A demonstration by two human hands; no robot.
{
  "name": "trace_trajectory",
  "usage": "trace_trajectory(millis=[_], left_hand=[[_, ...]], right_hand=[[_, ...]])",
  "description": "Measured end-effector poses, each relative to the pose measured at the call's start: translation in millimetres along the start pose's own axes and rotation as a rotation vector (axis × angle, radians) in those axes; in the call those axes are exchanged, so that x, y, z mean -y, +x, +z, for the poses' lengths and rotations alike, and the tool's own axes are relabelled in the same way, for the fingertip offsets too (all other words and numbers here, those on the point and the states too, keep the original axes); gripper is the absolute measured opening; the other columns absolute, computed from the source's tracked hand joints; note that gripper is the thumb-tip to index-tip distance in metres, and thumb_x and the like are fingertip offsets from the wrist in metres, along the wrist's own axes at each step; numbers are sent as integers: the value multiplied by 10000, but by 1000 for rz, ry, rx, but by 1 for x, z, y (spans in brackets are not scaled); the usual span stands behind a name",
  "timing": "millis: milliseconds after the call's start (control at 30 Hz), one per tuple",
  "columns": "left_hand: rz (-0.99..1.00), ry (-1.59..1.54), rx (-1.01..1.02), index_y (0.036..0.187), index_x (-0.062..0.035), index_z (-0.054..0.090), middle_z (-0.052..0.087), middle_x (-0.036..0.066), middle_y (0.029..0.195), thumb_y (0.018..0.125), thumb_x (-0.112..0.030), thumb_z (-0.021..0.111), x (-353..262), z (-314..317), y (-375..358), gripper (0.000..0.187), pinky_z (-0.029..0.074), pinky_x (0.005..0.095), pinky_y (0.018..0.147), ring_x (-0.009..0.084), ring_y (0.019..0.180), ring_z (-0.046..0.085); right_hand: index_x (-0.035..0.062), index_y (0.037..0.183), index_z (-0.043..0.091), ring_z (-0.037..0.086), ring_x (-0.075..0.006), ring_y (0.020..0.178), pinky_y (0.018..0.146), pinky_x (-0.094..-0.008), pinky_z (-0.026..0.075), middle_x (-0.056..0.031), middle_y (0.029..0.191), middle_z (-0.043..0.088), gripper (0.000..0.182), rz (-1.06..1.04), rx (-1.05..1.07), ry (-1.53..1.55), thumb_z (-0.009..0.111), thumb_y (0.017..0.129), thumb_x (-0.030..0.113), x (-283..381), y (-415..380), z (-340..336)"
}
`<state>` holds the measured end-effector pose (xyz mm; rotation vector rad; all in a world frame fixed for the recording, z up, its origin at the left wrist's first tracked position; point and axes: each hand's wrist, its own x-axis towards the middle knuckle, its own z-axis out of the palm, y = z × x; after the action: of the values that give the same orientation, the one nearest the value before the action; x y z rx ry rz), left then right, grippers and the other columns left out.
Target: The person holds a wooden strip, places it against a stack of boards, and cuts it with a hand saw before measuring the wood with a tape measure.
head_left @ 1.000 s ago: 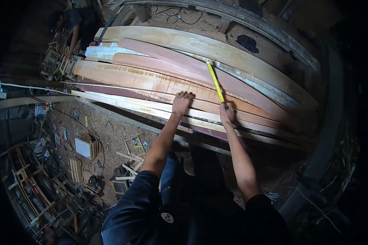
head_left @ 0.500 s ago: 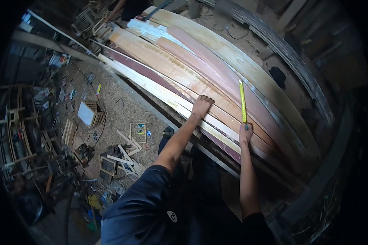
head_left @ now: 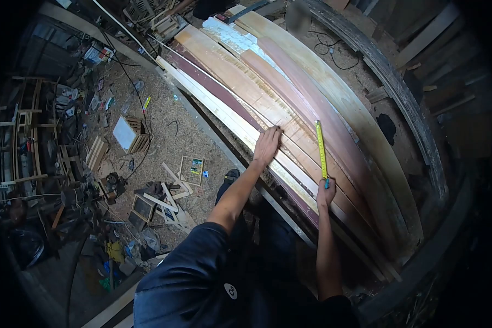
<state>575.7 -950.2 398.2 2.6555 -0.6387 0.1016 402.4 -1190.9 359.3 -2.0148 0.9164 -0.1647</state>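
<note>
Long wooden planks [head_left: 290, 104] lie side by side in a slanting stack in front of me. My left hand [head_left: 267, 146] is on the near planks, its fingers bent over the edge of a narrow pale plank [head_left: 229, 112]. Farther right, my right hand [head_left: 326, 194] is closed around a tape measure [head_left: 326, 183], whose case is mostly hidden by the fingers; a bit of blue-green shows. Its yellow blade [head_left: 321, 150] sticks out away from me over the reddish planks, with the hooked end above a pinkish board [head_left: 306, 90].
A long dark beam [head_left: 388, 71] curves along the far side. Sawdust covers the floor [head_left: 164, 136] at left, with scrap wood [head_left: 172, 199], a small wooden frame [head_left: 192, 170] and a pale-topped crate [head_left: 127, 135]. Part of another person [head_left: 208, 6] shows at the top.
The view has shifted, so the planks sit a little farther right. My left hand's fingers look less tightly curled. The tape's free end has swung slightly left and lower in view.
</note>
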Motion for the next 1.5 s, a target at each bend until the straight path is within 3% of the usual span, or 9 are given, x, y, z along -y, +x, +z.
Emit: trace_trajectory(millis=[233,600,667,1033,1100,1233,1367,1433,1500], left_hand=[[144,28,142,1148,-104,553,551,59,1136,839,-217,590,25,18,-35,331,395,334,927,203,1070,502],[218,171,283,1061,-150,574,578,-8,1054,812,-234,595,28,12,-19,264,361,391,957,164,1109,486],[218,201,245,1050,-161,576,580,-15,1036,822,-222,572,27,12,-17,236,366,384,943,158,1096,493],[158,96,240,1018,-152,582,588,-4,1032,852,-171,507,20,18,-2,184,395,355,903,177,1041,533],[99,-75,-46,1069,-99,557,566,47,1073,865,-152,497,14,14,-6,219,401,364,913,205,1034,532],[148,-34,403,1142,-48,525,512,95,1211,840,-289,616,14,-2,-36,397,386,383,975,240,1156,478],[305,158,439,1206,-81,515,446,95,1353,806,-398,667,29,2,-66,533,315,371,1075,250,1257,413],[330,200,343,1197,-99,514,494,78,1296,845,-324,614,38,18,-70,430,342,364,1046,232,1208,457],[320,218,471,1169,-101,517,538,44,1231,875,-220,527,42,26,-64,317,381,341,1000,209,1150,497]], right_hand=[[6,817,559,552,-323,735,693,-441,430,-165,758,556,213,-60,36,-50,574,811,218,16,-17,38],[8,848,551,495,-153,666,623,-316,418,-64,703,518,175,-99,49,-17,554,878,181,21,-36,43],[10,908,572,583,-314,765,721,-410,451,-176,804,589,229,-12,112,12,572,839,229,26,-45,40],[-1,872,574,576,-355,766,711,-453,444,-188,811,589,241,-25,34,-38,580,825,234,35,-27,36],[-6,845,560,574,-372,772,714,-468,438,-198,809,586,244,-92,-27,-93,581,812,235,27,-15,37],[-5,843,557,573,-378,784,721,-470,435,-200,805,582,256,-68,3,-107,579,805,247,24,-15,35],[0,853,559,571,-379,783,724,-472,435,-200,812,585,253,-57,14,-69,582,804,248,19,-28,40],[11,874,556,531,-210,669,651,-367,437,-106,711,545,224,-104,10,-92,562,869,234,13,-35,45],[8,884,557,545,-215,687,667,-367,441,-109,725,555,231,-103,24,-132,567,872,238,15,-38,48]])
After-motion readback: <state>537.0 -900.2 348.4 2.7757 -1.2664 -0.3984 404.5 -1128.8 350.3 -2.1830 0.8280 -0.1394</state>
